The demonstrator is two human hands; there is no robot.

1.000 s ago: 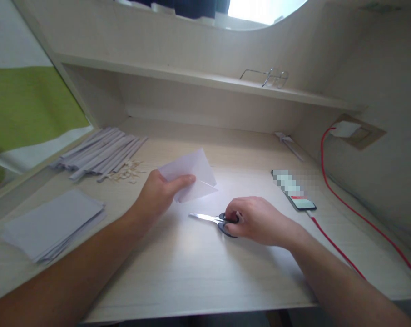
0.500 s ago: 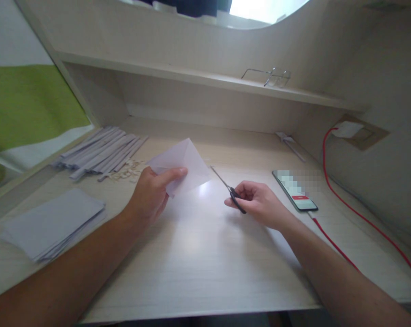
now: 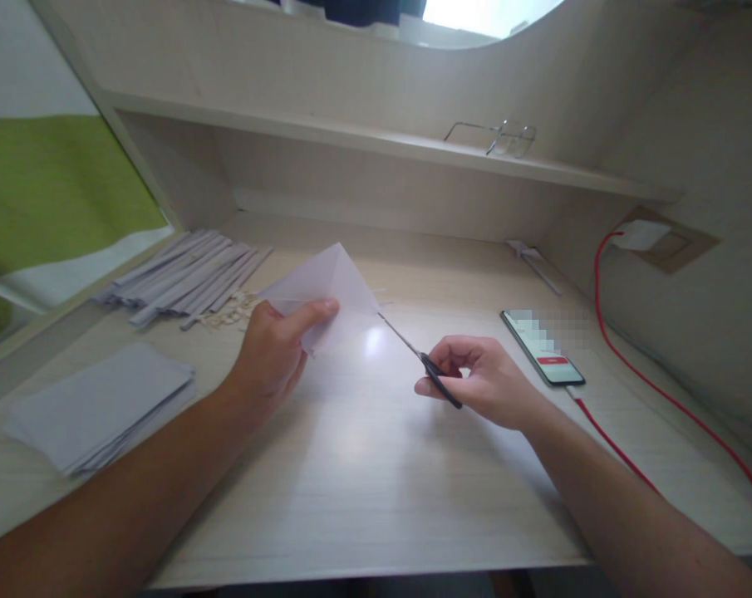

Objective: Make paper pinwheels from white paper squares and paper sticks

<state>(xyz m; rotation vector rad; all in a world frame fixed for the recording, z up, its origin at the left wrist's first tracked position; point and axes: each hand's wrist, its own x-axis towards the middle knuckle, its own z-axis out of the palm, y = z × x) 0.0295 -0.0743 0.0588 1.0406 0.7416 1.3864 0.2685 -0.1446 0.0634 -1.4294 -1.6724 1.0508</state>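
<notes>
My left hand [image 3: 282, 345] grips a folded white sheet of paper [image 3: 344, 291] above the desk, thumb on top and fingers underneath. A crease runs down from the paper's upper corner. In my right hand [image 3: 475, 378] is a pair of scissors [image 3: 434, 378] with black handles, the fingers closed around them. The blades point up and left, and their tips meet the paper's right corner or lie just beside it; I cannot tell which. The blades look closed or nearly so.
Rolled paper sticks [image 3: 176, 274] lie at the back left beside small pale scraps [image 3: 229, 312]. A paper stack [image 3: 101, 407] is at the left. On the right lie a phone [image 3: 541, 349] and red cable [image 3: 656, 374]. Glasses [image 3: 506, 139] rest on the shelf [image 3: 351, 133].
The paper in my left hand has shifted slightly left and up. The scissors have tilted, their handles lower and further right, and the tips now come to the paper's right corner.
</notes>
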